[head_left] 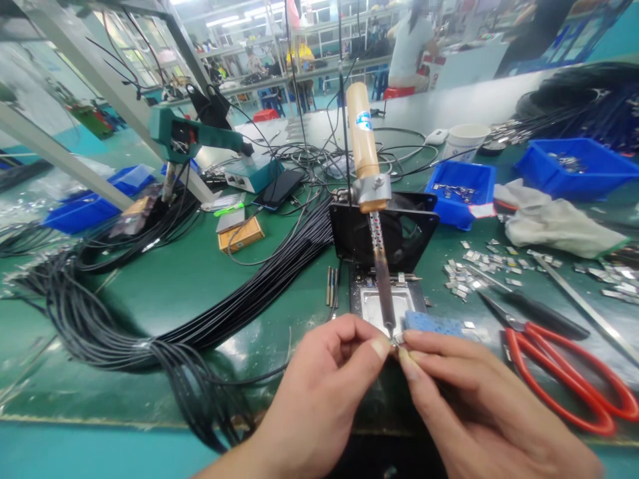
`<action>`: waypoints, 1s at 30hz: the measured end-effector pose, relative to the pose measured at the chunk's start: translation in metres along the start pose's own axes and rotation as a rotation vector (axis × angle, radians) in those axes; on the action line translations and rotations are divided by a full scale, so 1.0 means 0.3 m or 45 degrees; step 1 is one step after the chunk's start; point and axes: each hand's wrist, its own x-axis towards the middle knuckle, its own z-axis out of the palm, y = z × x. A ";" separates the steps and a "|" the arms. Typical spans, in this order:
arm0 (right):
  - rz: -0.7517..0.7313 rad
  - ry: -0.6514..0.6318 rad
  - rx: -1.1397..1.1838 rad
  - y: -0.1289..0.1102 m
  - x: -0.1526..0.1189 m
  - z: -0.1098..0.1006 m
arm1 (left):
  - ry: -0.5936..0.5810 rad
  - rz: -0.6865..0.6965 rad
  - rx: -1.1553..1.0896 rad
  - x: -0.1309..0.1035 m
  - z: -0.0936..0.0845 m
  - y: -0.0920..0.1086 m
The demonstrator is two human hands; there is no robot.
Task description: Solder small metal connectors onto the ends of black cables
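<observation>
A soldering iron with a wooden handle hangs tip-down in a clamp, its tip right at my fingertips. My left hand is closed in a pinch on the end of a black cable, which trails in from the left and passes behind the hand. Pinched in my right hand is a small metal connector, mostly covered by the fingers. The two hands' fingertips nearly touch under the iron. Just behind them are a blue sponge and a shallow metal tray.
A bundle of black cables curves across the left. Red-handled scissors, a black-handled tool and loose metal connectors lie right. Behind stand a black fan and blue bins. People sit in the background.
</observation>
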 end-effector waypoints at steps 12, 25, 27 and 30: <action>0.002 -0.003 0.034 0.000 -0.002 0.002 | -0.001 0.001 -0.008 -0.001 -0.005 -0.001; 0.050 0.019 0.176 -0.009 -0.030 -0.003 | -0.018 -0.024 -0.017 -0.026 -0.008 -0.022; 0.053 0.040 0.220 -0.016 -0.043 -0.006 | -0.019 0.007 0.029 -0.045 -0.011 -0.032; 0.033 0.092 0.171 -0.037 -0.061 -0.014 | -0.015 0.100 0.163 -0.077 -0.015 -0.040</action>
